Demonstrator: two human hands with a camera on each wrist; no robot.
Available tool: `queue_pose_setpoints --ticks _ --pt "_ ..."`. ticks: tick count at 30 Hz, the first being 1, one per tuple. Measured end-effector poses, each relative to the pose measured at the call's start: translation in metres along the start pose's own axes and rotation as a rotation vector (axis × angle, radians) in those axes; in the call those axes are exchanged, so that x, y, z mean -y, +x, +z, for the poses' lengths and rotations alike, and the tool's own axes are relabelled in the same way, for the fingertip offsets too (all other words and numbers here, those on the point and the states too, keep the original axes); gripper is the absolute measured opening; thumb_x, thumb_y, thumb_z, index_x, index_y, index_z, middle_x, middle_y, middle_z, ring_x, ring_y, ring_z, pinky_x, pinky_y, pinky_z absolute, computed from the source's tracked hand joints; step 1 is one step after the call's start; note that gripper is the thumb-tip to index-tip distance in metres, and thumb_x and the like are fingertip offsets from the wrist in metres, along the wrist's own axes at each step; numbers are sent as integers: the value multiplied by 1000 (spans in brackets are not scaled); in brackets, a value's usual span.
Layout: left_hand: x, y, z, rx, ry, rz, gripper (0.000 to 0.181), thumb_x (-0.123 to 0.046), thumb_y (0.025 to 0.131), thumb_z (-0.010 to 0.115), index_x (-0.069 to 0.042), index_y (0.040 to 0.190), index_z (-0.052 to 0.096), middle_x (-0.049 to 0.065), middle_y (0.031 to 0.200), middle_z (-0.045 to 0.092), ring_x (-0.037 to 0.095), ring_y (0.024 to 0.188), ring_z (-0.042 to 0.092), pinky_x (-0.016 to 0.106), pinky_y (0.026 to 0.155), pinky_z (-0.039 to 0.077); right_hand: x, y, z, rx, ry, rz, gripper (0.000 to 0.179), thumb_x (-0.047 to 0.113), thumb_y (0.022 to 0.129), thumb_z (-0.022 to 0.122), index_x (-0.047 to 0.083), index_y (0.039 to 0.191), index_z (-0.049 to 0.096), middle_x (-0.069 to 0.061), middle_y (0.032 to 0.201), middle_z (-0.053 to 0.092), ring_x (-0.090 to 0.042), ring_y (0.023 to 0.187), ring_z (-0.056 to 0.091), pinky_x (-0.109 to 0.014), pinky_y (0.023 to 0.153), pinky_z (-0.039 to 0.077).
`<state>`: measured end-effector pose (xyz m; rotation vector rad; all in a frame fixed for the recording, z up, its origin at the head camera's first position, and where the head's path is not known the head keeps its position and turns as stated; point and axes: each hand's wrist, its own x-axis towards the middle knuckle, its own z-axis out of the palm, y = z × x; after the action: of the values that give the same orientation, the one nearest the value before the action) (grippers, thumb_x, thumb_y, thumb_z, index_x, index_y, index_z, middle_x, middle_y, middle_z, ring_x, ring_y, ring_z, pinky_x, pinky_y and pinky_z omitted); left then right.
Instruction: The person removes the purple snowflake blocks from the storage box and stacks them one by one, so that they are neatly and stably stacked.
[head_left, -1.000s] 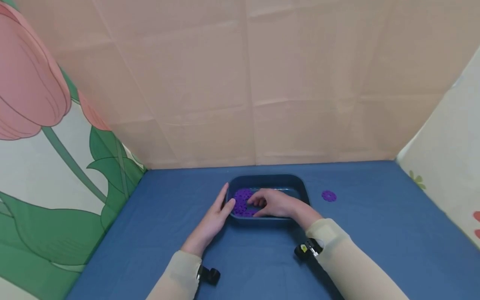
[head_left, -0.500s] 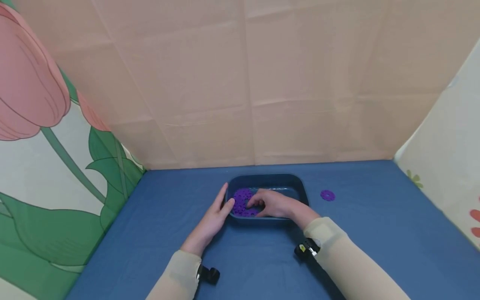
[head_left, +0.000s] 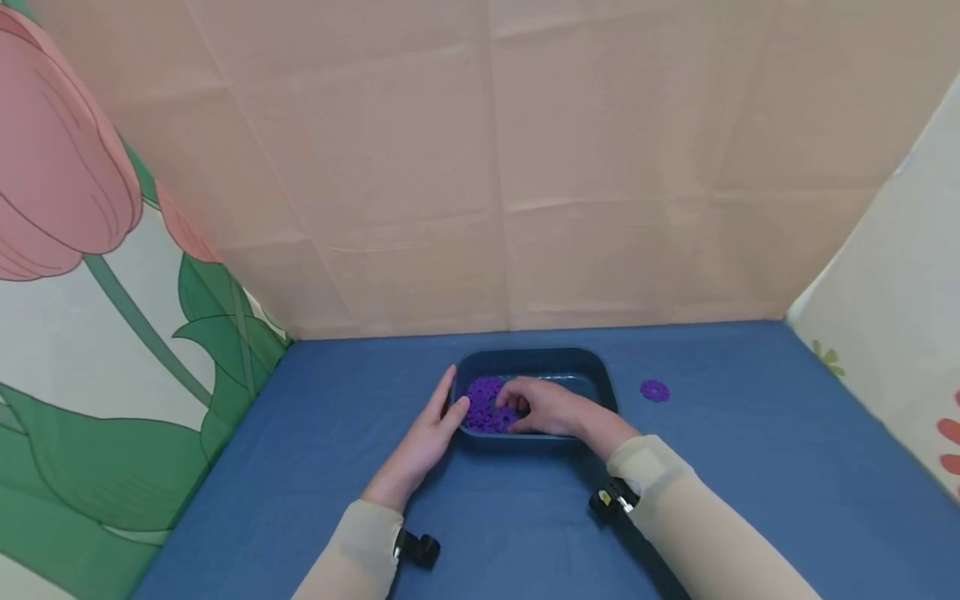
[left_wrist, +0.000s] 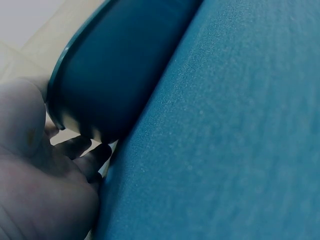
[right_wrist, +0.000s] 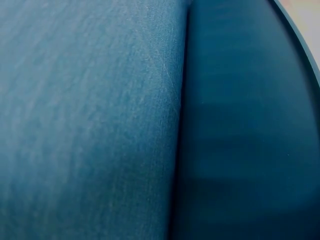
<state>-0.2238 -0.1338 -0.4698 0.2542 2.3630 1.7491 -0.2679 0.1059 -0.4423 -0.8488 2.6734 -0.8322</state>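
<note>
A dark blue rectangular tray (head_left: 577, 360) stands on the blue cloth, with several purple notched discs (head_left: 480, 404) heaped at its left end. My left hand (head_left: 422, 442) holds that end, thumb over the rim and the other fingers along the outer wall. In the left wrist view, the fingers (left_wrist: 75, 147) lie against the outside of the tray (left_wrist: 115, 65). Inside the tray, my right hand (head_left: 551, 407) curls over the heap and pinches a disc (head_left: 503, 419) at its edge, partly covered by the fingers. The right wrist view catches only cloth and the tray wall (right_wrist: 245, 125).
A single purple notched disc (head_left: 656, 391) lies flat on the cloth (head_left: 510, 525), right of the tray. Behind the table hangs a beige sheet (head_left: 495, 167). Printed panels flank both sides, one with a large tulip (head_left: 60, 150).
My right hand stays in the tray, its fingertips shifting slightly, and the disc by the thumb has changed its tilt. The left hand and the tray keep their place.
</note>
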Motion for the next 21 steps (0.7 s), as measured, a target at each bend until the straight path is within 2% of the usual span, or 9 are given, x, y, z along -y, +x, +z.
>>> queue_pose_setpoints --ticks 4,9,16,21 --pt "0 0 0 -2 5 -3 72 -73 91 47 -58 151 11 -15 166 6 20 155 5 56 123 12 1 0 0 -10 -4 -12 33 18 84 81 18 115 67 1 103 66 -16 93 60 -38 86 53" --pt "-1 -1 0 -1 7 -5 72 -73 91 47 -57 151 11 -15 166 6 20 155 5 56 123 11 1 -1 0 -19 -29 -24 35 18 87 78 18 121 68 1 99 67 -13 86 59 -36 79 52" --pt "-1 -1 0 -2 2 -6 73 -73 91 47 -56 152 10 -15 166 6 21 155 5 57 123 11 1 1 0 -23 -65 5 40 21 86 79 18 124 69 3 92 67 -9 79 57 -32 74 51" --pt "0 -1 0 -5 5 -8 70 -74 91 46 -60 149 10 -16 166 7 22 155 6 58 122 11 1 1 0 -28 -71 27 41 24 84 82 17 123 70 3 92 67 -9 78 57 -31 74 51"
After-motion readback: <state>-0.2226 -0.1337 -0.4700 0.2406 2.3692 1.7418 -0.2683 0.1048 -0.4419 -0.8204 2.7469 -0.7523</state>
